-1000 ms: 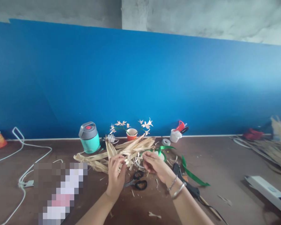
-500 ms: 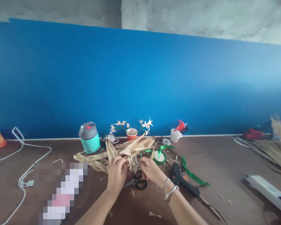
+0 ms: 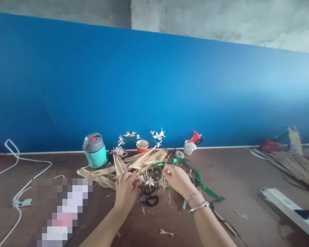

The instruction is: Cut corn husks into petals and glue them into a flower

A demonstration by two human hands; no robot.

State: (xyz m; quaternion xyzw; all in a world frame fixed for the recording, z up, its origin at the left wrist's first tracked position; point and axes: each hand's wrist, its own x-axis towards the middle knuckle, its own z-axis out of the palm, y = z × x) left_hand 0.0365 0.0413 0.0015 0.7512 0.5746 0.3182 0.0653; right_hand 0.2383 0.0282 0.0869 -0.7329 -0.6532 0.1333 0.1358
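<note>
My left hand (image 3: 126,190) rests at the left of the pile of dry corn husks (image 3: 149,159), its fingers curled together beside small pale husk flowers (image 3: 149,181). What its fingertips grip is too small to make out. My right hand (image 3: 179,181), wearing a bracelet and a bangle at the wrist, is raised over the green ribbon (image 3: 181,160). Thumb and finger are pinched there, and anything between them cannot be made out. Black-handled scissors (image 3: 151,200) lie on the table between both hands. A glue gun (image 3: 211,206) is mostly hidden behind my right forearm.
Behind the husks, an orange cup (image 3: 142,148) holds flower stems. A turquoise flask (image 3: 95,154) stands left of it. Further right are a roll of tape (image 3: 179,154) and a white holder (image 3: 189,147). White cable (image 3: 20,192) loops at left; a white box (image 3: 285,206) lies right.
My right hand has moved right and up, away from my left hand, showing the flowers between them and covering much of the glue gun. The camera view has turned slightly right.
</note>
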